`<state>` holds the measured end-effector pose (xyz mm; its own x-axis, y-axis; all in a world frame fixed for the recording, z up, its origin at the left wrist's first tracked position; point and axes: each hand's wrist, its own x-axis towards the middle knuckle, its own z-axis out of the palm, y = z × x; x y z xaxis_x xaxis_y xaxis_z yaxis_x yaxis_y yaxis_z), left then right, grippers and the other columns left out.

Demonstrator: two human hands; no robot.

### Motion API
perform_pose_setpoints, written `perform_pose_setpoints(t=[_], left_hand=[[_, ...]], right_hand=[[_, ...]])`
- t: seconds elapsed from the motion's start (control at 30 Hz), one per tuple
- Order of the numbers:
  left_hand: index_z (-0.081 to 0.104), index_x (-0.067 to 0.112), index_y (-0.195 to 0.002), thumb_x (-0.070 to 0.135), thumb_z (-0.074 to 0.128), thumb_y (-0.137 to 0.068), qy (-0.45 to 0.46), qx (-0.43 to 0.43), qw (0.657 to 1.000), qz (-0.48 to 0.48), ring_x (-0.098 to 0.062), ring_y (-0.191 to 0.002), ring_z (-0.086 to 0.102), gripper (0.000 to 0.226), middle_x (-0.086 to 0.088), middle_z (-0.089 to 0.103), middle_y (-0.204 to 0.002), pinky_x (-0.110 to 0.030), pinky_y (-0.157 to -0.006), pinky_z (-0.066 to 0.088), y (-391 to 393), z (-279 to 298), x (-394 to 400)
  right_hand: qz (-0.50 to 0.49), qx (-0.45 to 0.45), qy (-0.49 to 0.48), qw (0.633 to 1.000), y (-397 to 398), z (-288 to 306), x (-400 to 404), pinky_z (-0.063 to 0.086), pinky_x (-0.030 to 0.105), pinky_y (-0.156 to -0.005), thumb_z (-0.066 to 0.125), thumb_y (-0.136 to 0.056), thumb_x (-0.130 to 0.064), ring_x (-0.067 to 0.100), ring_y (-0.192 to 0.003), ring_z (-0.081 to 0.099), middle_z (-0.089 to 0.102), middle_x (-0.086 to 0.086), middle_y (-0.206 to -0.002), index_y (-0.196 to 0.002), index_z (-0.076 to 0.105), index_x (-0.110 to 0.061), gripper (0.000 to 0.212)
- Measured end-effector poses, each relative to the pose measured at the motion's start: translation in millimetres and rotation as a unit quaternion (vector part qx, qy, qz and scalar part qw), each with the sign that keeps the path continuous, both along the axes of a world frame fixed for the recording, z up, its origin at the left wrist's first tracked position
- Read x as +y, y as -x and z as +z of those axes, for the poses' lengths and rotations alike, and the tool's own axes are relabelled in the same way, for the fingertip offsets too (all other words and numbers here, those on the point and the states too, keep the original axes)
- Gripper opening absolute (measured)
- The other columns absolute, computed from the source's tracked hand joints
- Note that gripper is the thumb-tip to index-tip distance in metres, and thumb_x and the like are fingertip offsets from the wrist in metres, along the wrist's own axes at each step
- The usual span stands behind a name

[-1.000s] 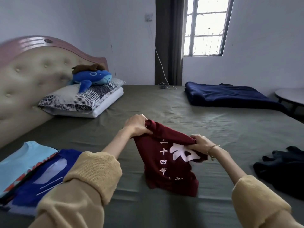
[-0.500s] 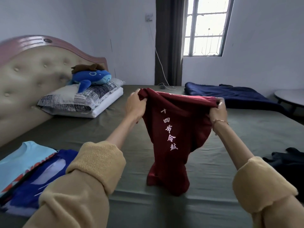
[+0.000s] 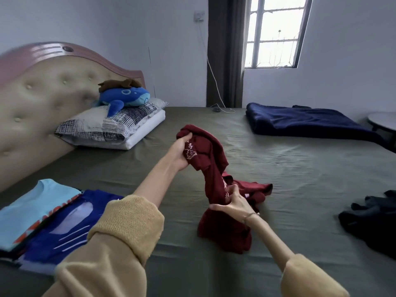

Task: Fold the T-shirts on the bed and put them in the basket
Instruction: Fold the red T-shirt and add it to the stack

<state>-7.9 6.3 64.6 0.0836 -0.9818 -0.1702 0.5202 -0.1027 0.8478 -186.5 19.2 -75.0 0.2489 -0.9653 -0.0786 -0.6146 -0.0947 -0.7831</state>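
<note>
A dark red T-shirt [image 3: 216, 168] with white print hangs bunched over the middle of the olive-green bed [image 3: 300, 179]. My left hand [image 3: 181, 152] grips its upper end, held above the sheet. Lower down, my right hand [image 3: 233, 203] holds the shirt's middle, and the bottom part rests crumpled on the sheet. A light blue T-shirt [image 3: 32, 209] and a dark blue T-shirt [image 3: 64, 230] lie flat at the near left. A black garment [image 3: 372, 219] lies crumpled at the right edge. No basket is in view.
Pillows [image 3: 111, 127] with a blue plush whale [image 3: 126, 96] sit against the padded headboard [image 3: 38, 99] at the far left. A folded navy blanket [image 3: 304, 121] lies at the far right. A round table [image 3: 383, 123] stands beyond the bed's right side.
The red shirt was held spread wide and high by both hands. Now my right hand has dropped low to the shirt's middle, and the shirt hangs bunched from my left hand.
</note>
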Motion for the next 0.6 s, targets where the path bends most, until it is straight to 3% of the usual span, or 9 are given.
perform_pose_setpoints(t=[0.1, 0.17, 0.23, 0.33, 0.37, 0.43, 0.47, 0.53, 0.6], left_hand=[[0.060, 0.006, -0.095, 0.019, 0.043, -0.100, 0.033, 0.028, 0.998, -0.034, -0.019, -0.081, 0.064, 0.022, -0.008, 0.072, -0.074, -0.038, -0.093, 0.046, 8, 10, 3], [0.061, 0.006, -0.099, 0.020, 0.044, -0.100, 0.048, 0.038, 0.997, -0.050, -0.020, -0.085, 0.063, 0.022, -0.008, 0.071, -0.082, -0.039, -0.097, 0.044, 12, 15, 4], [0.061, 0.006, -0.098, 0.021, 0.042, -0.100, 0.066, 0.057, 0.995, -0.052, -0.020, -0.086, 0.063, 0.024, -0.008, 0.072, -0.080, -0.038, -0.094, 0.044, 12, 22, 3], [0.058, 0.006, -0.097, 0.022, 0.040, -0.101, 0.091, 0.112, 0.990, 0.003, -0.019, -0.082, 0.062, 0.024, -0.008, 0.071, -0.077, -0.035, -0.085, 0.047, -2, 32, -1], [0.058, 0.006, -0.097, 0.022, 0.040, -0.101, 0.096, 0.127, 0.987, 0.023, -0.019, -0.082, 0.062, 0.024, -0.009, 0.070, -0.080, -0.034, -0.081, 0.048, -8, 35, -2], [0.057, 0.005, -0.096, 0.022, 0.039, -0.102, 0.109, 0.146, 0.982, 0.048, -0.020, -0.082, 0.061, 0.025, -0.011, 0.067, -0.086, -0.034, -0.087, 0.048, -17, 41, -4], [0.057, 0.004, -0.095, 0.023, 0.039, -0.102, 0.120, 0.154, 0.979, 0.051, -0.020, -0.083, 0.060, 0.027, -0.011, 0.068, -0.084, -0.035, -0.093, 0.045, -19, 44, -5], [0.057, 0.004, -0.093, 0.024, 0.037, -0.102, 0.145, 0.174, 0.972, 0.054, -0.022, -0.087, 0.061, 0.029, -0.011, 0.070, -0.076, -0.036, -0.097, 0.041, -23, 51, -5], [0.058, 0.004, -0.094, 0.024, 0.037, -0.102, 0.165, 0.202, 0.963, 0.065, -0.022, -0.102, 0.058, 0.030, -0.012, 0.067, -0.086, -0.038, -0.099, 0.039, -28, 60, -6]], right_hand=[[-0.006, 0.014, 0.017, 1.000, -24, 5, -4, 0.036, 0.033, -0.104, 0.076, -0.071, -0.046, 0.028, -0.127, 0.042, 0.045, 0.014, -0.135, -0.145, 0.019, -0.008, 0.101], [-0.065, 0.026, 0.067, 0.995, -29, 11, -13, 0.038, 0.035, -0.100, 0.066, -0.084, -0.032, 0.033, -0.124, 0.046, 0.049, 0.017, -0.133, -0.145, 0.029, -0.007, 0.075], [-0.134, -0.060, 0.107, 0.983, -23, 24, -24, 0.041, 0.036, -0.087, 0.053, -0.091, -0.011, 0.036, -0.108, 0.056, 0.060, 0.023, -0.116, -0.127, 0.051, -0.003, 0.037], [-0.149, -0.186, 0.142, 0.961, 1, 51, -38, 0.041, 0.035, -0.082, 0.045, -0.093, 0.000, 0.025, -0.097, 0.060, 0.063, 0.020, -0.097, -0.104, 0.059, -0.002, 0.018], [-0.136, -0.177, 0.178, 0.958, 13, 66, -39, 0.039, 0.030, -0.075, 0.053, -0.092, -0.005, 0.013, -0.084, 0.059, 0.061, 0.012, -0.085, -0.095, 0.058, -0.005, 0.006], [-0.099, -0.108, 0.239, 0.960, 37, 96, -48, 0.039, 0.028, -0.071, 0.075, -0.079, -0.023, 0.002, -0.072, 0.054, 0.058, -0.001, -0.078, -0.090, 0.056, -0.009, 0.026], [-0.083, -0.030, 0.259, 0.962, 49, 111, -52, 0.043, 0.030, -0.074, 0.081, -0.071, -0.026, 0.009, -0.078, 0.058, 0.061, 0.000, -0.084, -0.095, 0.057, -0.010, 0.037], [-0.100, 0.119, 0.308, 0.939, 71, 128, -62, 0.047, 0.038, -0.079, 0.073, -0.074, -0.016, 0.028, -0.094, 0.062, 0.065, 0.011, -0.099, -0.102, 0.060, -0.010, 0.032], [-0.204, 0.151, 0.335, 0.907, 92, 135, -68, 0.046, 0.041, -0.079, 0.056, -0.082, -0.006, 0.037, -0.099, 0.059, 0.061, 0.018, -0.104, -0.101, 0.066, -0.009, 0.021]])
